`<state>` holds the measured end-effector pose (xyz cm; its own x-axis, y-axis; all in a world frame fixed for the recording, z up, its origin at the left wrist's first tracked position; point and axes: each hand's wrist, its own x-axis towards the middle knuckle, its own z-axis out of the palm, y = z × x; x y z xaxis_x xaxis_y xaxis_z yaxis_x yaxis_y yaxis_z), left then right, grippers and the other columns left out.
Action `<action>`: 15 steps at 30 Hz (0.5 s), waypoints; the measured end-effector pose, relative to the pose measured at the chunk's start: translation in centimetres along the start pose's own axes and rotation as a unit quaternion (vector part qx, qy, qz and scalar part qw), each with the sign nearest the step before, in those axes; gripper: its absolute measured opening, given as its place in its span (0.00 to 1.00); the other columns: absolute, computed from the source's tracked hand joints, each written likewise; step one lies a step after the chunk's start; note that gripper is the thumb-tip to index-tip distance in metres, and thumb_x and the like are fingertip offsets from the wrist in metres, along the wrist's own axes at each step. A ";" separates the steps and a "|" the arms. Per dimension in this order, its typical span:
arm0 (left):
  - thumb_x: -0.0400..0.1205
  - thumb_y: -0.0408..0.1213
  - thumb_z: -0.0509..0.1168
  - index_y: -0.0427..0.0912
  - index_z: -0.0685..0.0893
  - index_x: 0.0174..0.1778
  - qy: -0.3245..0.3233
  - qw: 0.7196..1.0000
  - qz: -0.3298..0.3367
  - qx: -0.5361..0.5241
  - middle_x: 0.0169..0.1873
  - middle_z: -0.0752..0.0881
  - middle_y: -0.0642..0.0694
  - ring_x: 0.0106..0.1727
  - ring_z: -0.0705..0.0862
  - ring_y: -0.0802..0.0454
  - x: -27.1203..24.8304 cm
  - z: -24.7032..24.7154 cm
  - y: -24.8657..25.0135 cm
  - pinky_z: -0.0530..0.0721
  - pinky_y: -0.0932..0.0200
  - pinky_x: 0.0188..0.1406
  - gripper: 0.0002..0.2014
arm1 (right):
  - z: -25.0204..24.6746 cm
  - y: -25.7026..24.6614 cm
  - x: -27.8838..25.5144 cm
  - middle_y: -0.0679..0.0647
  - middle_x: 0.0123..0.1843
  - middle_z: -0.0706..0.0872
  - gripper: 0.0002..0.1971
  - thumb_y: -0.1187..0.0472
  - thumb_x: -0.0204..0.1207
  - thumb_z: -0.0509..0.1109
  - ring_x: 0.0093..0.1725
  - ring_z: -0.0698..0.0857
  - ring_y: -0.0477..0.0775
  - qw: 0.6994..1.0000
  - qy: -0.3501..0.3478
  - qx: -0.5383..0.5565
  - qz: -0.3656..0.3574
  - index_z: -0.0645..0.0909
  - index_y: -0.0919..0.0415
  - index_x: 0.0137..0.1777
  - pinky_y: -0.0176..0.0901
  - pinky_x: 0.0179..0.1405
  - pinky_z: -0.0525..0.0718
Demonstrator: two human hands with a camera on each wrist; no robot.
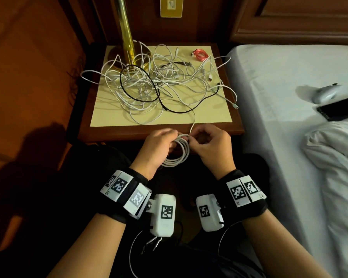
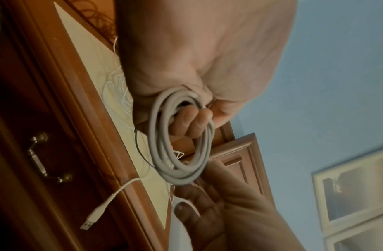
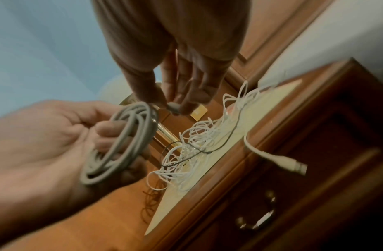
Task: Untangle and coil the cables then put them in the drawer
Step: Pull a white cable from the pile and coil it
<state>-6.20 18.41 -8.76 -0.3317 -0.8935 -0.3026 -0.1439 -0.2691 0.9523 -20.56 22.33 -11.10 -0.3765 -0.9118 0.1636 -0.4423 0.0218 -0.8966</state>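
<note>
A tangle of white and black cables (image 1: pixel 159 85) covers the nightstand top (image 1: pixel 109 115). My left hand (image 1: pixel 171 141) grips a white coil of cable (image 1: pixel 177 155) in front of the nightstand's edge, fingers curled through its loops (image 2: pixel 181 139). My right hand (image 1: pixel 193 140) pinches the same cable at the top of the coil (image 3: pixel 175 107). From that pinch a loose strand (image 1: pixel 193 121) runs up into the tangle. A small red coiled cable (image 1: pixel 201 55) lies at the back right of the top. The drawer front with its brass handle (image 2: pixel 48 158) sits shut below the top.
A brass lamp (image 1: pixel 127 31) stands at the back left of the nightstand, with cables around its base. A white USB plug (image 2: pixel 94 217) hangs over the nightstand edge. The bed (image 1: pixel 279 77) to the right holds a phone (image 1: pixel 338 111) and a white device (image 1: pixel 325 93).
</note>
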 end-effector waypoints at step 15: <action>0.83 0.36 0.60 0.44 0.75 0.28 0.046 0.997 -0.049 -0.031 0.28 0.76 0.47 0.35 0.75 0.48 0.6 0.6 0.0 0.73 0.50 0.42 0.15 | -0.2 -1.1 -1.3 0.62 0.35 0.89 0.09 0.68 0.67 0.66 0.34 0.89 0.58 0.793 -0.207 0.451 0.354 0.82 0.72 0.45 0.48 0.38 0.89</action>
<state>-6.94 18.11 -8.98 -0.2320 -0.8905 -0.3913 -0.1118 -0.3752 0.9202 -19.75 23.60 -10.21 0.1114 -0.8624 -0.4938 0.5928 0.4565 -0.6635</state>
